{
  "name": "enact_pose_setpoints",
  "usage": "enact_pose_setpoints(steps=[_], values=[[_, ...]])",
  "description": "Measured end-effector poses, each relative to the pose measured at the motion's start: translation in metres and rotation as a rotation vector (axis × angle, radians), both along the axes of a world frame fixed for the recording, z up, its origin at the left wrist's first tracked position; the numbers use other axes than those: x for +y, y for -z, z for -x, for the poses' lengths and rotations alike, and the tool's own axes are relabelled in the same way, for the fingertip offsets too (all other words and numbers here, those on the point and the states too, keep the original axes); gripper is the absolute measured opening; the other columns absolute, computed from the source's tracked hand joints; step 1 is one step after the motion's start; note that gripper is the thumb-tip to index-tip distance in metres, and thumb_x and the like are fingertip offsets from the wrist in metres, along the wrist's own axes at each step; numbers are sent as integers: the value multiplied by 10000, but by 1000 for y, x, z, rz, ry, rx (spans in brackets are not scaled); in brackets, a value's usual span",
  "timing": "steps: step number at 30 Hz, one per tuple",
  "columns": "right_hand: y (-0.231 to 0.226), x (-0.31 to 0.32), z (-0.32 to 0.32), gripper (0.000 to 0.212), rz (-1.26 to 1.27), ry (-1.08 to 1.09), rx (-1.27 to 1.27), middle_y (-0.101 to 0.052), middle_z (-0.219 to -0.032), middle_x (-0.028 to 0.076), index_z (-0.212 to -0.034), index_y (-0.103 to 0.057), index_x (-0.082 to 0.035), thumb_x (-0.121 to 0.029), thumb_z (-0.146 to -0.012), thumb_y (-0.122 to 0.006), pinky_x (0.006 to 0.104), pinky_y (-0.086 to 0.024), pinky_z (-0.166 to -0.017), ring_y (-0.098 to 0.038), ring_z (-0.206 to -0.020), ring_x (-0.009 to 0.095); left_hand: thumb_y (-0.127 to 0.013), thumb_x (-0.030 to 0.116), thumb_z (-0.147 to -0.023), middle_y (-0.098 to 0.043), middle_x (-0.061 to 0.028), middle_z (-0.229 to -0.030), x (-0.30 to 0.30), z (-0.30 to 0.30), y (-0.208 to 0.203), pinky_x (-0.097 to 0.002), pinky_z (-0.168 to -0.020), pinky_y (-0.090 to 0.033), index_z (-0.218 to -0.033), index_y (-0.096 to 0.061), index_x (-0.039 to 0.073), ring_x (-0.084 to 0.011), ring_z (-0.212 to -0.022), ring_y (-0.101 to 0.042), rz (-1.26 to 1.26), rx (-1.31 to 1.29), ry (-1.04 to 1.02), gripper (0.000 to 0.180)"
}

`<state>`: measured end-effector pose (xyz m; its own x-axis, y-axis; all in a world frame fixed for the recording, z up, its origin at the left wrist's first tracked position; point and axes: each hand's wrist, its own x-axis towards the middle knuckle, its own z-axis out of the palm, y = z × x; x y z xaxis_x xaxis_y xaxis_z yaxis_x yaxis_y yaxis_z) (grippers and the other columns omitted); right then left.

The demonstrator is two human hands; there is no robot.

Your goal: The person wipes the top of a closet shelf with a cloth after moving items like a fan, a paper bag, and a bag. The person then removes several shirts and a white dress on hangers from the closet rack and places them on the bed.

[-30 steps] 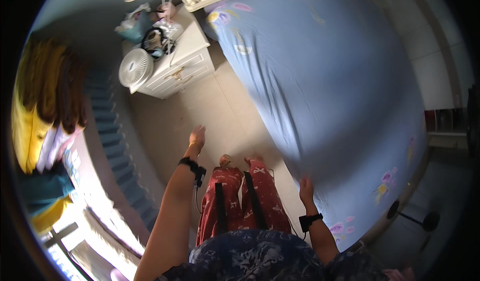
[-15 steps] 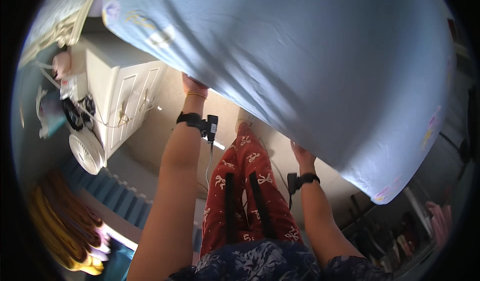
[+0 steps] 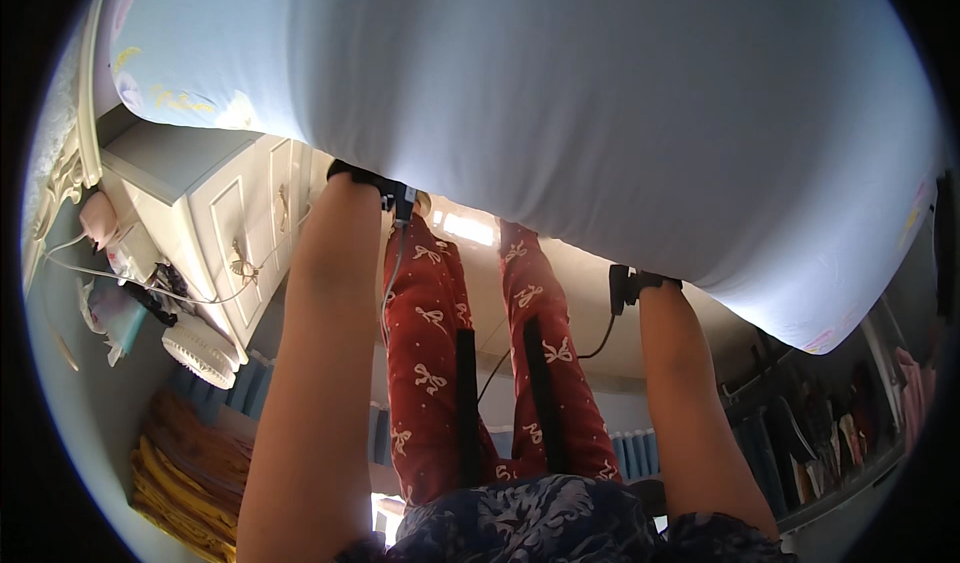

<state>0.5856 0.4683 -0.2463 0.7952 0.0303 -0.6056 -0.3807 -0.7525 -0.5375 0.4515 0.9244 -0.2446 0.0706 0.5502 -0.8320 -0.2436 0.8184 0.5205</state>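
Note:
A large mattress in a light blue sheet (image 3: 600, 113) fills the upper half of the view, its near side raised toward me. Pale flower prints show at its left and right corners. Both my forearms, the left (image 3: 325, 303) and the right (image 3: 688, 363), reach forward to its lower edge. From the wrists on, my left hand and my right hand are hidden behind or under the mattress, so their fingers do not show. Each wrist has a black strap with a small device; the left strap (image 3: 360, 175) and the right strap (image 3: 655, 281) are right at the mattress edge.
On the left stands a white bedside cabinet (image 3: 215, 203) with a white fan (image 3: 200, 351) and a cable beside it. Yellow and brown folded cloth (image 3: 185, 473) lies lower left. Packed shelves (image 3: 820, 433) stand at the right. My legs in red trousers (image 3: 430, 363) are apart on the floor.
The mattress's near side has tipped up, and its left corner has shifted left. Both hands, partly visible before, have gone out of sight at its edge. My legs have moved farther apart.

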Motion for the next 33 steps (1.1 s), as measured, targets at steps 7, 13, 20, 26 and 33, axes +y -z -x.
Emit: enact_pose_setpoints(steps=[7, 13, 20, 26, 33], values=[[-9, -30, 2, 408, -63, 250, 117, -479, -1188, 74, -1204, -415, -70, -306, -875, -463, 310, -413, -841, -492, -1032, 206, -273, 451, -900, -427, -86, -1249, 27, -7, -48, -361, -923, -386, -1287, -312, 72, -233, -1122, -439, -74, 28, -9, 543], [-20, -27, 29, 387, -244, 720, 330, -497, -1155, 73, -1194, -417, -70, -278, -873, -473, 315, -444, -799, -523, -988, 190, -268, 463, -896, -426, -86, -1245, 117, 0, -49, -364, -922, -374, -1289, -307, 73, -234, -1118, -436, -118, 84, 10, 555], [-180, 31, 92, 333, 21, -73, 91, -508, -1126, 104, -1133, -461, -37, -242, -872, -480, 336, -436, -813, -541, -948, 229, -263, 477, -892, -424, -87, -1240, 151, 60, -18, -367, -921, -360, -1291, -303, 73, -234, -1112, -432, 23, 62, 56, 570], [-183, 86, -4, 577, 256, 0, -653, -115, -1426, 124, -1357, -187, -50, -360, -905, -369, 429, -99, -1047, -135, -1301, 309, -258, 489, -888, -423, -87, -1235, 115, 39, 4, -370, -919, -348, -1293, -298, 73, -235, -1108, -428, 157, -51, 74, 583], [-171, 366, 34, 618, 126, -467, -908, -181, -1383, 237, -1331, -224, 12, -427, -899, -277, 520, -121, -1026, -134, -1277, 437, -253, 504, -884, -421, -88, -1230, 147, 64, -11, -373, -918, -334, -1296, -293, 73, -235, -1103, -424, 186, -95, 66, 597]])
